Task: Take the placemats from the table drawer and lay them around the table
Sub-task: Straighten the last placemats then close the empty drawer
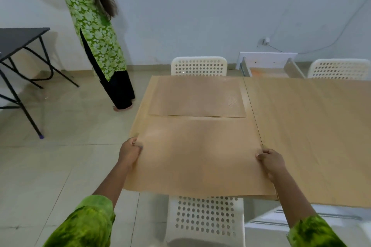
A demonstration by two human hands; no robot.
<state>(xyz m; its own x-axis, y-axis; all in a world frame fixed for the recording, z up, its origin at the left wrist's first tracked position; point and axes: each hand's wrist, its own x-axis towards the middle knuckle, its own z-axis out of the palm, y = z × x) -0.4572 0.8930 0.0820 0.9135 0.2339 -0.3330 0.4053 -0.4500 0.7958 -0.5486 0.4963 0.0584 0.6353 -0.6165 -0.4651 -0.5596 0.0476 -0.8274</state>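
Pinching the near placemat [198,156] by its sides, left hand [129,151] and right hand [271,161] hold it at the table [311,126] edge; second placemat [196,96] lies beyond. Far drawer [269,72] open; contents unclear.

The left hand [130,149] and the right hand [271,159] grip the side edges of the near placemat [198,156], which lies flat on the wooden table [311,126]. The far placemat [197,96] lies just beyond it. A white perforated chair [204,220] stands below the near edge. An open drawer [269,68] juts from the far side. A second person [96,32] in a green dress stands by a black folding table [18,38].
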